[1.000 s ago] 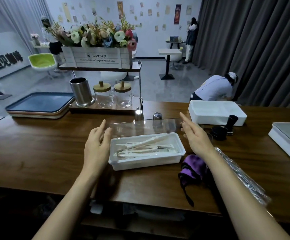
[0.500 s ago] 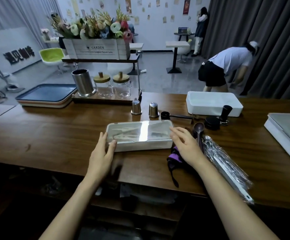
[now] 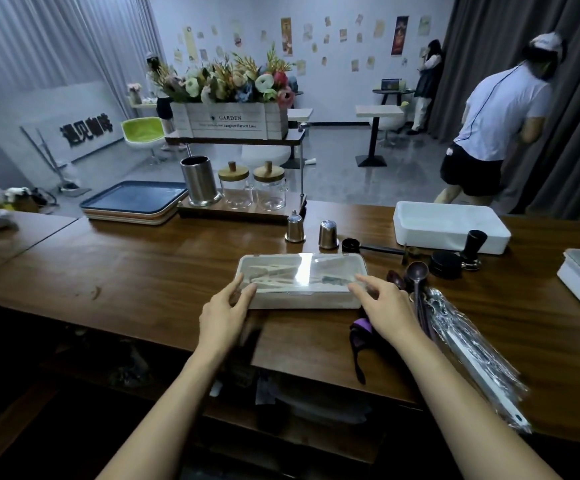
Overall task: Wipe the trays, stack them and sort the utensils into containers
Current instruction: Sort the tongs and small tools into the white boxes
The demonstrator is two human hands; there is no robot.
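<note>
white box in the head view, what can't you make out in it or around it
- Utensils in the white box: head view, glare on the clear lid blurs them; kind and count unclear.
- Purple item: head view, largely hidden by the right hand.
- Tray stack: head view, too small to count the trays.
</note>
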